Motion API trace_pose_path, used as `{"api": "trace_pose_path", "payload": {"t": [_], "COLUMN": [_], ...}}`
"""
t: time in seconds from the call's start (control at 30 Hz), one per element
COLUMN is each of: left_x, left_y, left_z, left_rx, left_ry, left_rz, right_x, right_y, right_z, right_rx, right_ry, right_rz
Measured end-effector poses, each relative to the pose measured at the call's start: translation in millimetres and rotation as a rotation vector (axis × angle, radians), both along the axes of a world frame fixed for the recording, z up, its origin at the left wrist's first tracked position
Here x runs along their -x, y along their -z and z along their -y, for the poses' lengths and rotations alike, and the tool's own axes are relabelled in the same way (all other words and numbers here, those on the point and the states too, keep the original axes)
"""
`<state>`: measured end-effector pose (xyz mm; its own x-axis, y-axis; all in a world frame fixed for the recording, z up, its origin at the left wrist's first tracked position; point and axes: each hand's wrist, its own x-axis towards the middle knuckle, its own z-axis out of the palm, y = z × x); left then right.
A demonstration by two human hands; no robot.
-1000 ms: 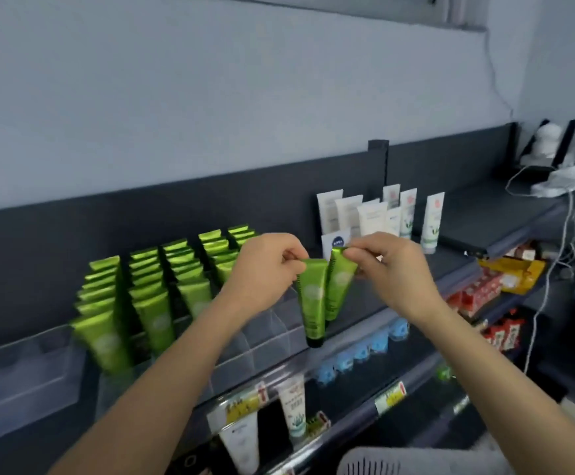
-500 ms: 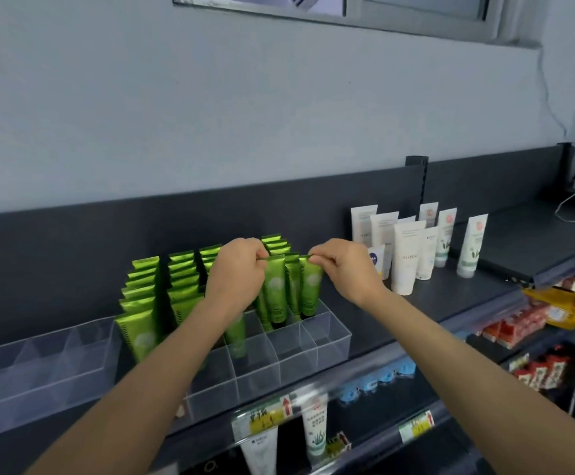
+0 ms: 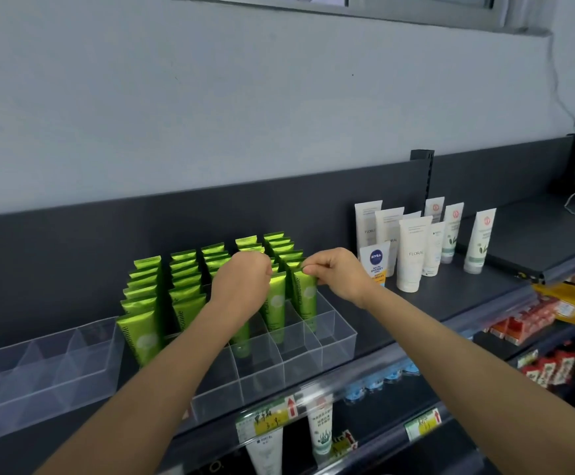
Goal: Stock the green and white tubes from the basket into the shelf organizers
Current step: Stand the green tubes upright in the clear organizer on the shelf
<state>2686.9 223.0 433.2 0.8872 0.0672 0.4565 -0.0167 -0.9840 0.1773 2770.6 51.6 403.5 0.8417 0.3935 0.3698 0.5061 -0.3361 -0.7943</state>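
A: What are the hands doing?

B: The right hand [image 3: 335, 274] is closed in a pinch, thumb and forefinger on the top crimp of a green tube [image 3: 306, 296]. That tube stands upright in the rightmost column of the clear organizer [image 3: 313, 351], its foot down inside a compartment.

A: And the left?

B: The left hand [image 3: 241, 281] is curled shut at the top of the neighbouring green tube [image 3: 275, 301], one column over, also upright in its slot. Its fingertips face away from the camera, so I cannot tell whether it truly grips the tube or only rests against it.

A: Where is the rest of the stock?

B: Rows of green tubes [image 3: 179, 286] fill the back compartments of the organizer; the front row near the shelf's front edge is mostly bare. A second clear organizer [image 3: 35, 365] sits toward the left end of the shelf [image 3: 450, 289].

A: Anything else there?

B: White tubes [image 3: 412, 255] stand loose toward the right end, with a Nivea tube [image 3: 376, 264] in front of them. Price tags [image 3: 272, 414] hang along the front edge, and a grey wall [image 3: 245, 97] rises behind.
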Motion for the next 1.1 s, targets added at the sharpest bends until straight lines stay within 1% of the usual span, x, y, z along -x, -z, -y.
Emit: {"api": "trace_pose_path", "payload": {"t": [0.1,0.23,0.3,0.37,0.43,0.5,0.6,0.73,0.83,0.9,0.97,1.1], "left_x": [1.1,7.6,13.1,21.8,32.6,41.8,49.6,51.7,51.7,53.7,52.6,55.1], "left_y": [-1.8,-8.4,-14.4,-19.6,-19.9,-11.1,15.5,60.9,101.5,130.9,161.7,222.0], "left_z": [0.3,3.8,8.0,15.2,27.2,43.8,73.1,117.3,148.5,166.6,180.3,200.2], "left_rx": [-0.03,-0.061,-0.113,-0.141,-0.141,-0.139,-0.138,-0.17,-0.124,-0.117,-0.125,-0.146], "left_ry": [-0.002,-0.016,-0.019,0.006,0.098,0.254,0.449,0.587,0.692,0.732,0.781,0.827], "left_rz": [0.002,-0.004,0.044,0.111,0.198,0.288,0.323,0.196,0.091,-0.008,-0.152,-0.372], "right_x": [-2.2,3.9,11.4,21.7,34.5,51.4,80.3,112.9,135.4,153.0,165.3,198.5], "right_y": [1.6,-1.2,-4.1,-4.6,0.1,10.0,35.4,83.6,126.2,157.6,188.6,242.1], "right_z": [2.8,8.7,14.7,25.0,39.5,56.3,85.9,129.1,161.1,182.4,203.1,242.8], "right_rx": [-0.022,-0.044,-0.094,-0.16,-0.264,-0.326,-0.316,-0.17,-0.082,0.03,0.167,0.306], "right_ry": [-0.014,-0.002,0.063,0.176,0.261,0.304,0.341,0.45,0.535,0.596,0.662,0.774], "right_rz": [-0.031,0.002,0.019,0.08,0.092,0.071,0.054,0.004,-0.079,-0.193,-0.328,-0.563]}}
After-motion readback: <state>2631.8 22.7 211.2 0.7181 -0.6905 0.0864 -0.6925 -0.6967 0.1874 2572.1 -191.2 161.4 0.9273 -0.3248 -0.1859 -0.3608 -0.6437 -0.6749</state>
